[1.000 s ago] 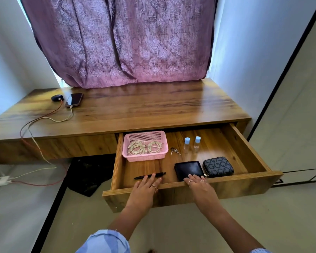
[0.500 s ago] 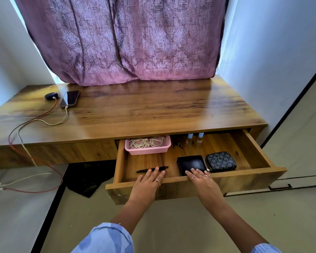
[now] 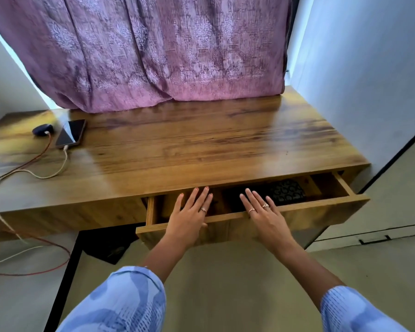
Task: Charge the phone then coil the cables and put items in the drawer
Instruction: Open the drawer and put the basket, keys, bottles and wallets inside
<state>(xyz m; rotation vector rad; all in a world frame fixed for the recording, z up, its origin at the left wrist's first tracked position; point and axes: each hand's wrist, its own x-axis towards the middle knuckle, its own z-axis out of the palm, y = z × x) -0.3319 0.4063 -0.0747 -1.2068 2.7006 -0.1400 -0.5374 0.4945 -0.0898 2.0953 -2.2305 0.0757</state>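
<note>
Both flat, fingers straight, holding nothing: left hand point(image 3: 189, 218) and right hand point(image 3: 265, 218) pressing wooden drawer front point(image 3: 304, 213), likely to shut it under the bench point(image 3: 201, 152).

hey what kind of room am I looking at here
Most likely a bedroom or home study corner: a wooden desk with a pull-out drawer set between plain walls, a purple curtain over the window behind it, and a phone charging on the desktop.
</note>
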